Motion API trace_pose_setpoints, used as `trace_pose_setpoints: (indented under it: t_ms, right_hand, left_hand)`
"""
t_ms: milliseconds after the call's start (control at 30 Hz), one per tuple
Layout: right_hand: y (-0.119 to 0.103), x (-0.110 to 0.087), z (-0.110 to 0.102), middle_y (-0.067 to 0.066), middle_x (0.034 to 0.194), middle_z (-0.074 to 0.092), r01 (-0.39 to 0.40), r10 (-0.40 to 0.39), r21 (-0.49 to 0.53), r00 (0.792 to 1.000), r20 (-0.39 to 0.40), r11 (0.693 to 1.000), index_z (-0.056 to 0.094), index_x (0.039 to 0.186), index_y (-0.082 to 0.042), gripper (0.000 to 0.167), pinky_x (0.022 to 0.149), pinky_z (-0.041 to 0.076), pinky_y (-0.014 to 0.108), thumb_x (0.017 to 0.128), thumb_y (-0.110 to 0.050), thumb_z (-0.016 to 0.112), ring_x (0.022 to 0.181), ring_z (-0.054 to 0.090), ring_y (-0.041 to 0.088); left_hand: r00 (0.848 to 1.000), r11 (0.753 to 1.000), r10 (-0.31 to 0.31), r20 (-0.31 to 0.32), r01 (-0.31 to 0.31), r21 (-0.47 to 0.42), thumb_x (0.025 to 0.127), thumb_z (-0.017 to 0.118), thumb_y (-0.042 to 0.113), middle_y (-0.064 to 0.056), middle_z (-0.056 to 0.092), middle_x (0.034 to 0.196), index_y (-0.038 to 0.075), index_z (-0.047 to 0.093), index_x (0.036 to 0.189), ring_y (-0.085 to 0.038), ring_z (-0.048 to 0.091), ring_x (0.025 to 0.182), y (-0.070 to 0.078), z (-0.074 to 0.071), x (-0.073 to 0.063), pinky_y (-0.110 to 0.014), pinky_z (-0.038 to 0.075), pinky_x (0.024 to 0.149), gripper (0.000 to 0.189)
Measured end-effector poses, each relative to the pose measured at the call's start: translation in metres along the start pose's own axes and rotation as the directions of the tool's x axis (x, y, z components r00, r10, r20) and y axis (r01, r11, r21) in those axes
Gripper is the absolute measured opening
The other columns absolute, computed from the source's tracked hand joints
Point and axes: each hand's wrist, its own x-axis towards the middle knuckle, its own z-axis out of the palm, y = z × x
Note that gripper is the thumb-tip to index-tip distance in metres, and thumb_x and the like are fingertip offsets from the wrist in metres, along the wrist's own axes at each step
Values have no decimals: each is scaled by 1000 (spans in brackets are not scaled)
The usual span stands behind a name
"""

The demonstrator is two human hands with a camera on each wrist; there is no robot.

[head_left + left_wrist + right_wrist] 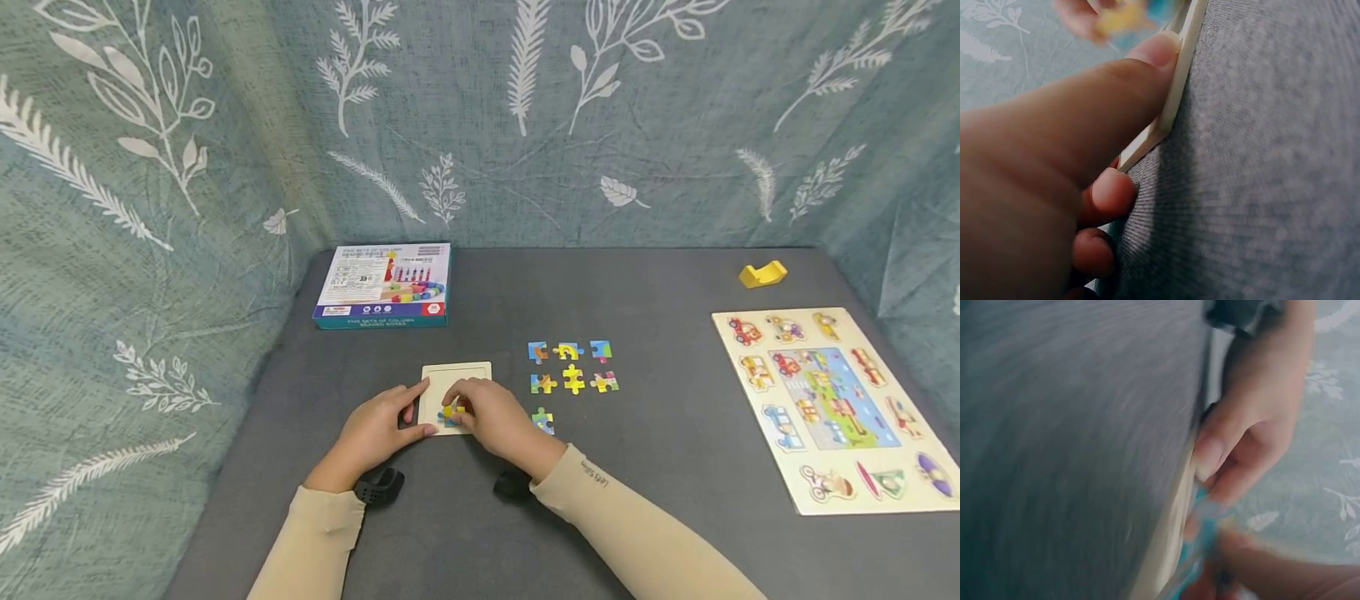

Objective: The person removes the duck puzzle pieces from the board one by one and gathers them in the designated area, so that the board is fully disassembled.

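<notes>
A small square wooden puzzle tray (456, 372) lies on the table in the head view. My left hand (372, 433) holds it by its left side, with the thumb at the near edge and the index finger farther up. In the left wrist view the thumb (1147, 56) presses on the tray's rim (1179, 94). Over the tray's near part, my right hand (497, 417) pinches a yellow and blue jigsaw piece (451, 412) between thumb and fingers. That piece is blurred in both wrist views and partly hidden by the fingers.
Several loose jigsaw pieces (573, 379) lie in rows right of the tray. A boxed bead toy (382, 287) stands at the back left. On the right are a large wooden vehicle puzzle board (780, 467) and a yellow block (762, 274). A patterned curtain (480, 125) hangs behind the table.
</notes>
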Motion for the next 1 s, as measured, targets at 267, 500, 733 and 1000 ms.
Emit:
trace_pose_setpoints:
  t_ms: [267,500,733,1000]
  right_hand:
    - [14,-28,-76,-4,88,70,-38,50,118,994,-98,992,70,97,-11,18,73,55,30,89,-4,84,80,66,13]
    - [67,-62,-109,-1,91,73,-134,142,97,986,-82,986,74,93,-9,11,74,55,33,90,-2,82,80,68,15]
    - [90,-82,-95,0,91,74,-147,150,61,988,-43,987,78,96,-6,12,70,53,32,88,1,82,77,67,13]
    - [84,-95,-79,1,98,66,-120,93,-254,989,-115,960,81,100,-12,22,74,53,38,81,-10,91,86,64,21]
  left_hand:
    - [1000,1000,7,-3,-7,9,86,88,35,5,44,79,3,56,151,-9,36,64,1,-2,5,-27,29,59,79]
    - [1000,1000,4,12,-4,17,86,88,35,5,44,78,3,56,151,-8,35,63,0,-3,4,-27,29,58,79]
    - [1000,1000,2,-1,-2,6,86,88,35,5,44,79,4,55,151,-9,34,62,-1,-3,1,-28,28,58,80]
    - [1000,1000,-5,15,5,0,86,88,35,5,43,79,4,55,152,-9,35,63,1,-1,0,-28,27,59,80]
